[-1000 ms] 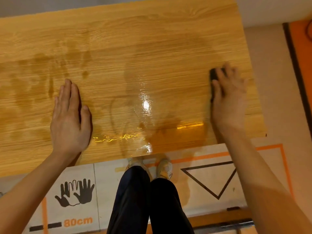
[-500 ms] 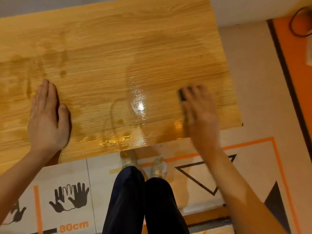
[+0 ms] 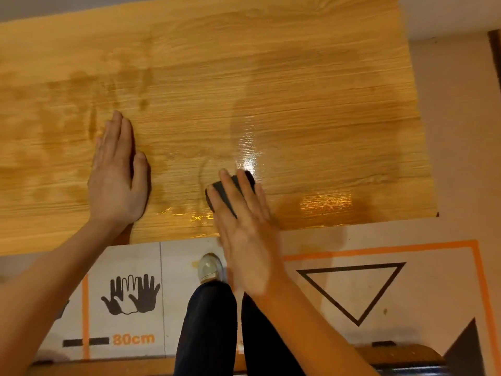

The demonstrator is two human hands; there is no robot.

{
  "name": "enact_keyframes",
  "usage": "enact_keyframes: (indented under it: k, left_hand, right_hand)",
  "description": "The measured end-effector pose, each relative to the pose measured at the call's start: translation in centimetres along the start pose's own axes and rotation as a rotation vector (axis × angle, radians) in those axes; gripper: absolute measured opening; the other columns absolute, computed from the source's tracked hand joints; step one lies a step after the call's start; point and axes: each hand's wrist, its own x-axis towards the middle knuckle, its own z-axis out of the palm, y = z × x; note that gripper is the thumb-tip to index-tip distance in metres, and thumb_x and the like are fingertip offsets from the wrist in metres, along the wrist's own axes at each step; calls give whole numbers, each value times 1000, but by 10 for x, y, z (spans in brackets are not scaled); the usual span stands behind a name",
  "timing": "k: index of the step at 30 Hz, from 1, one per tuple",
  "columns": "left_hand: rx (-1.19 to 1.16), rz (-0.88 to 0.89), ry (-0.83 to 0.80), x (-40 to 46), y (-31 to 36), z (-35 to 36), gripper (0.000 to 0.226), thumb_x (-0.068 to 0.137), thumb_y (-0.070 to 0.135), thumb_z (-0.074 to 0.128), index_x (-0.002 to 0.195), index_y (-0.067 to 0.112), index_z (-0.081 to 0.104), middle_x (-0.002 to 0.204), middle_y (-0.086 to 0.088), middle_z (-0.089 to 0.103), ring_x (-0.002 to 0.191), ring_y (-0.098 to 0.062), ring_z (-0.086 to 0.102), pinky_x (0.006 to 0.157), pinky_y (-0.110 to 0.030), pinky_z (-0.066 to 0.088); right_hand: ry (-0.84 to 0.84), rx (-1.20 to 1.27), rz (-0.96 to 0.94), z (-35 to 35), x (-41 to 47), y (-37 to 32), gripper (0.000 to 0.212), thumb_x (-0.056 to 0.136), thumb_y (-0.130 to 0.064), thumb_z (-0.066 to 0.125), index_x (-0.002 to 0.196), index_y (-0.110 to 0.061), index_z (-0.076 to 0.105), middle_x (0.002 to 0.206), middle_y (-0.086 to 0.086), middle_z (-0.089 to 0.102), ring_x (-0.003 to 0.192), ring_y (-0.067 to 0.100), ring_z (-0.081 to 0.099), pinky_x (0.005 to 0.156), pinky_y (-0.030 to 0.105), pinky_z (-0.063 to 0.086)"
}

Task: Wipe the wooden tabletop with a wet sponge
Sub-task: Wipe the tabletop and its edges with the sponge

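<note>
Wood-grain laminate forms the tabletop (image 3: pixel 298 77), which carries one dark rectangular sponge (image 3: pixel 226 194) near its front edge, amid wet glossy streaks (image 3: pixel 248 156). Two hands are present: the left hand (image 3: pixel 116 175) lies flat and empty on the wood, and the right hand (image 3: pixel 244 226) presses the sponge with straight fingers. Below, one printed floor mat (image 3: pixel 433 280) shows one black triangle outline (image 3: pixel 352 289), and one pale shoe (image 3: pixel 208 267) is visible.

Wooden tabletop (image 3: pixel 311 77), light oak grain, seen from above. Wet sheen over centre and near right, glare spot at centre, darker damp blotches at left. On it: left hand (image 3: pixel 116 175) flat, palm down, fingers straight and together; dark sponge (image 3: pixel 230 192) near front edge, pressed under straight fingers of right hand (image 3: pixel 244 229), somewhat blurred.
</note>
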Motion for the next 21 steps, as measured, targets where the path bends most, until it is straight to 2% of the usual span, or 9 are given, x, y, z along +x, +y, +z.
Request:
enact_keyframes:
  k: [3, 7, 9, 11, 13, 15, 16, 18, 21]
  left_hand:
    - [-2, -4, 1, -2, 1, 0, 59, 106, 28, 29, 159, 5, 22, 169, -10, 15, 156, -21, 11, 127, -46, 14]
    - [5, -13, -1, -1, 0, -1, 58, 106, 29, 29, 159, 6, 21, 169, -8, 14, 156, -19, 10, 127, -45, 14]
    - [12, -14, -5, 0, 1, -1, 58, 106, 28, 30, 159, 5, 21, 169, -8, 14, 157, -20, 11, 128, -43, 11]
    - [21, -9, -8, 0, 2, -1, 59, 106, 28, 29, 159, 4, 20, 169, -9, 14, 157, -20, 11, 128, -38, 8]
    - [16, -8, -4, 0, 2, -1, 59, 106, 29, 29, 159, 4, 20, 169, -10, 14, 157, -20, 11, 128, -36, 6]
    - [11, -6, 2, 0, 2, -2, 59, 106, 29, 29, 159, 4, 19, 169, -10, 13, 157, -20, 10, 128, -33, 4]
    - [9, -2, 2, 0, 2, -2, 59, 106, 29, 29, 159, 3, 19, 169, -10, 13, 157, -20, 10, 128, -32, 3]
    - [3, 17, 4, -1, 2, -2, 59, 107, 27, 30, 159, 2, 20, 168, -12, 14, 157, -22, 11, 128, -32, 3]
    - [-12, 24, 20, -2, 1, -2, 57, 108, 23, 33, 158, 0, 20, 168, -14, 15, 157, -24, 12, 128, -34, 4]
  right_hand:
    - [46, -114, 42, -24, 42, 40, 48, 96, -14, 56, 142, -17, 43, 155, 8, 31, 146, 30, 21, 120, 44, 9]
    - [118, -61, 296, -37, 103, 54, 43, 104, -26, 34, 146, -19, 36, 159, 5, 20, 149, 27, 8, 121, 41, -1]
    - [101, -81, 227, -27, 82, 33, 47, 101, -24, 44, 147, -18, 35, 159, 8, 21, 148, 29, 10, 123, 44, 5]
    - [17, -113, 69, -17, 34, 7, 62, 89, -16, 60, 146, -17, 35, 158, 10, 24, 147, 31, 13, 121, 47, 12]
    - [-99, -89, -33, -13, -3, -6, 70, 81, -13, 61, 146, -18, 36, 158, 8, 24, 148, 30, 11, 120, 47, 13]
    - [-126, -53, -85, -15, 4, -2, 65, 83, -13, 64, 144, -18, 40, 156, 7, 29, 147, 30, 16, 119, 48, 18]
    - [-123, -39, -69, -17, 19, 0, 57, 89, -14, 63, 142, -17, 43, 155, 7, 32, 146, 30, 20, 119, 48, 17]
    - [-86, -65, -13, -18, 65, 1, 42, 99, -18, 49, 141, -17, 46, 155, 6, 33, 146, 29, 21, 120, 42, 11]
    - [23, -48, 108, -10, 126, -8, 40, 105, -22, 33, 143, -18, 42, 157, 3, 28, 148, 24, 14, 122, 36, 3]
